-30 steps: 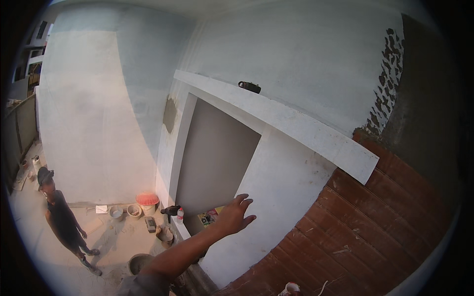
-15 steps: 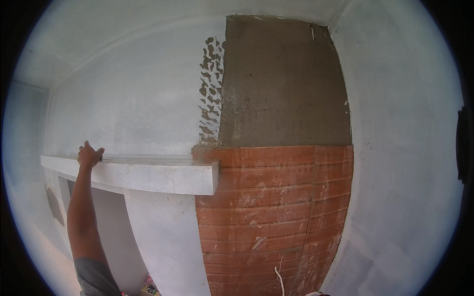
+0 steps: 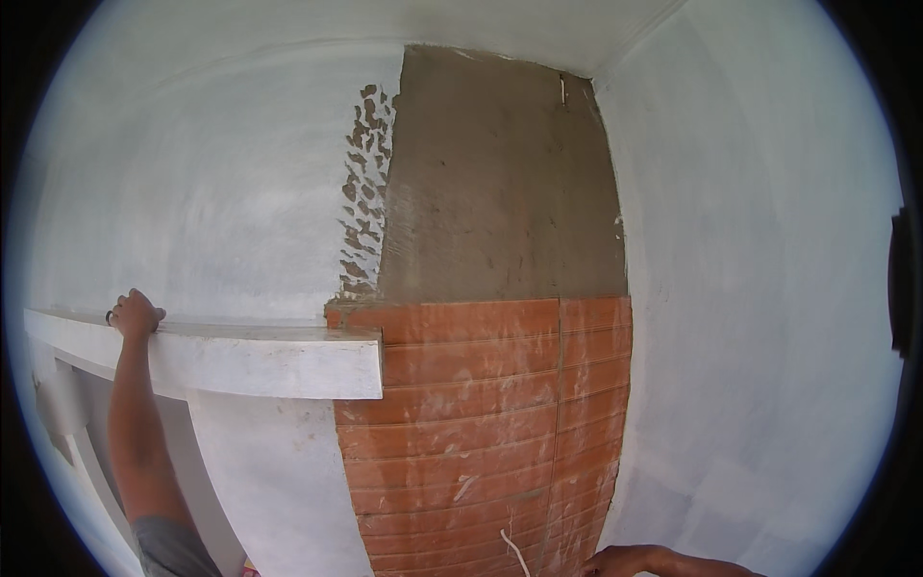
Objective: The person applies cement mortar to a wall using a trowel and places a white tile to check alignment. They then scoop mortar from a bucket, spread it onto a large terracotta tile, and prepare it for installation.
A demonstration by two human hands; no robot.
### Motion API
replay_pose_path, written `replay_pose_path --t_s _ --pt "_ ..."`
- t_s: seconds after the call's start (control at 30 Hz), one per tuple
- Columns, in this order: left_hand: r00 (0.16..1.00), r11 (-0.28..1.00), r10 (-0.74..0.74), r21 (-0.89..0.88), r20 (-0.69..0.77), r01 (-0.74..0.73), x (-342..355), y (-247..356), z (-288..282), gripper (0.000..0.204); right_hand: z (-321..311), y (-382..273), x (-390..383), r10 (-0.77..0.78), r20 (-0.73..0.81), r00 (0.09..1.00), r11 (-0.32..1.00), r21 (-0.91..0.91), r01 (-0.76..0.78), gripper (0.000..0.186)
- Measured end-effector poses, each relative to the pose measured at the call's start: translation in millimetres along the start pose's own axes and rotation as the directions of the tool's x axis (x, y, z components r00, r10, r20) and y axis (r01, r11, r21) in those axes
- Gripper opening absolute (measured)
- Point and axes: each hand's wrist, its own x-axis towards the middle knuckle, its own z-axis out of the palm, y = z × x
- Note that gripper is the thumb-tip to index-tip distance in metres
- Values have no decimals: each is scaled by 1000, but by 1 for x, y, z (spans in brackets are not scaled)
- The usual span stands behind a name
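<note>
At the left, my left hand (image 3: pixel 137 313) rests at the top of a white ledge (image 3: pixel 279 363) that juts from the wall. Its fingers are curled in, and a small dark thing shows beside them, too little to name. Low in the picture, my right hand (image 3: pixel 618 560) reaches in front of the bottom of the ribbed orange-red wall section (image 3: pixel 452 423). The lower edge cuts off part of this hand, so its fingers are mostly out of sight. A thin white cord or strip (image 3: pixel 514 550) hangs to its left.
Grey-brown plaster (image 3: pixel 500 183) covers the wall above the orange section. A band of chipped patches (image 3: pixel 365 192) runs down its left edge. White walls (image 3: pixel 740 288) stand on the right and left. Below the ledge is a grey recessed opening (image 3: pixel 173 433).
The view has swung right, so the wall and ledge sit further left. My left hand has turned and closed more on the ledge. My right hand and forearm have come in at lower right.
</note>
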Motion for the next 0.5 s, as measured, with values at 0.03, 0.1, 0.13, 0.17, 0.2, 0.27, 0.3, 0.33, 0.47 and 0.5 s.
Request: replay_pose_path --t_s 0.03,0.1,0.13,0.17,0.2,0.27,0.3,0.33,0.47,0.5 --pt "1000 1000 6 -22 12 -6 -2 7 2 66 -59 14 3 29 -119 992 997 -70 -37 42" --pt "999 999 -33 28 -13 33 6 4 -2 58 -252 26 31 148 -580 801 979 -30 -202 44" --pt "997 996 -69 51 -21 70 11 -9 -3 54 -347 2 32 96 -871 482 979 -5 -205 43" --pt "995 995 -95 35 -22 96 11 -17 -4 49 -429 -27 19 125 -930 347 987 81 -141 42" --pt "993 992 -121 16 -10 121 5 -19 -3 44 -496 -41 6 189 -927 325 980 155 -128 37" --pt "990 989 -142 37 2 142 -9 -17 -10 33 -577 -63 -7 362 -874 323 932 343 -117 26" --pt "994 992 -112 51 -17 113 -1 -21 -6 32 -591 -63 -10 418 -836 356 908 389 -155 24" --pt "998 996 -65 58 -23 66 13 -20 10 32 -590 -53 -14 488 -787 376 873 441 -210 23" --pt "995 998 -34 46 89 30 15 -6 12 35 -528 -12 0 378 -859 346 924 329 -195 30" --pt "995 998 -40 48 94 35 14 -12 1 40 -486 -14 5 311 -888 339 944 248 -217 32"
